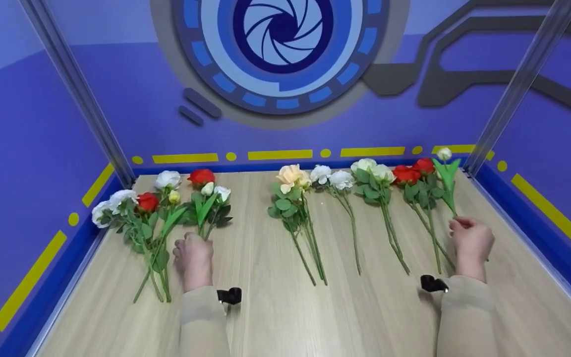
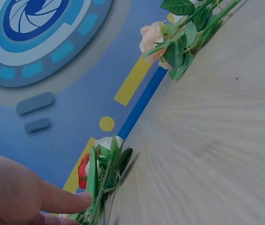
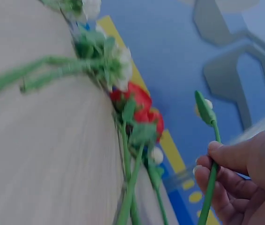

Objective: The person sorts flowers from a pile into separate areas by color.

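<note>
My right hand (image 1: 471,240) pinches the green stem of a white tulip (image 1: 444,154) between thumb and fingers, at the right end of the row. In the right wrist view the tulip's stem (image 3: 210,187) stands apart from the other flowers. On the left, my left hand (image 1: 195,259) grips flower stems below a white tulip bud (image 1: 207,189), a red rose (image 1: 201,177) and a small white flower (image 1: 222,193). The left wrist view shows the thumb (image 2: 67,202) against the green stems; the other fingers are mostly hidden.
Left of my left hand lies a bunch with white flowers (image 1: 123,199) and a red rose (image 1: 147,202). Across the wooden table (image 1: 285,317) lie peach roses (image 1: 290,177), white flowers (image 1: 341,179), cream roses (image 1: 382,173) and red roses (image 1: 406,174). Blue walls (image 1: 285,136) enclose the table.
</note>
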A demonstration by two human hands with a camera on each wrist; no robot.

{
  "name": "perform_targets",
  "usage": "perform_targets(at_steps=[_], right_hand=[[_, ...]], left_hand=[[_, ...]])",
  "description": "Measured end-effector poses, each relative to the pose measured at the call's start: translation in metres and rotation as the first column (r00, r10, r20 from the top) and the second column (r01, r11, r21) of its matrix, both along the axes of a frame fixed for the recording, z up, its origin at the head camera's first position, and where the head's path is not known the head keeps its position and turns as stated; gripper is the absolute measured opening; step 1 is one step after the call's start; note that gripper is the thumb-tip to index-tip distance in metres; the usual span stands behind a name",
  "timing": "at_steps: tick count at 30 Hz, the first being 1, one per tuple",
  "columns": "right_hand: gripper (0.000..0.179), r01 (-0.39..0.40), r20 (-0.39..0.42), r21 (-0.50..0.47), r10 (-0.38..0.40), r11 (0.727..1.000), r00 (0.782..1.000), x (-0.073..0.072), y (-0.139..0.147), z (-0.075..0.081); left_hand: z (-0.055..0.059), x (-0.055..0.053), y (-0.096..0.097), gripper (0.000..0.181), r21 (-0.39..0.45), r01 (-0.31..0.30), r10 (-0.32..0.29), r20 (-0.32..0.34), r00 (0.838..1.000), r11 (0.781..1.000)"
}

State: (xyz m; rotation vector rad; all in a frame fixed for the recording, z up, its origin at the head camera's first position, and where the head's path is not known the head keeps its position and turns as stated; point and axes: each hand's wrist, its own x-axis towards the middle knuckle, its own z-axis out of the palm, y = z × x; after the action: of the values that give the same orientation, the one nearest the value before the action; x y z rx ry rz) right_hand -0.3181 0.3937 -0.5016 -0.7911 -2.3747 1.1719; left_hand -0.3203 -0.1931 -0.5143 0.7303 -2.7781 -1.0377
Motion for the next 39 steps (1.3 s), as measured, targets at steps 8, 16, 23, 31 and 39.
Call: perform_targets(at_steps=[8, 16, 23, 31, 39], right_hand=[[0.031, 0.064, 0.026, 0.010, -0.065, 0.998, 0.998, 0.006, 0.029, -0.020], [0.033, 0.051, 0.063, 0.001, -0.051, 0.999, 0.997, 0.006, 0.035, -0.029], [0.035, 0.057, 0.100, -0.013, -0.055, 0.998, 0.993, 0.008, 0.036, -0.033], [0.036, 0.066, 0.074, -0.028, -0.064, 0.997, 0.995, 0.010, 0.035, -0.036], [0.038, 0.081, 0.069, -0.044, -0.078, 0.996, 0.995, 0.010, 0.034, -0.036]], left_hand=[[-0.005, 0.002, -0.002, 0.037, -0.007, 0.046, -0.046, 0.019, 0.999, 0.999], [-0.006, 0.002, -0.006, 0.035, 0.025, 0.074, -0.075, 0.046, 0.996, 0.997], [-0.006, 0.003, -0.008, 0.029, 0.073, 0.065, -0.068, 0.047, 0.997, 0.995], [-0.002, 0.002, -0.011, 0.021, 0.073, 0.038, -0.038, 0.003, 0.999, 0.997], [0.004, 0.002, -0.015, 0.027, 0.093, 0.051, -0.053, 0.015, 0.998, 0.994]])
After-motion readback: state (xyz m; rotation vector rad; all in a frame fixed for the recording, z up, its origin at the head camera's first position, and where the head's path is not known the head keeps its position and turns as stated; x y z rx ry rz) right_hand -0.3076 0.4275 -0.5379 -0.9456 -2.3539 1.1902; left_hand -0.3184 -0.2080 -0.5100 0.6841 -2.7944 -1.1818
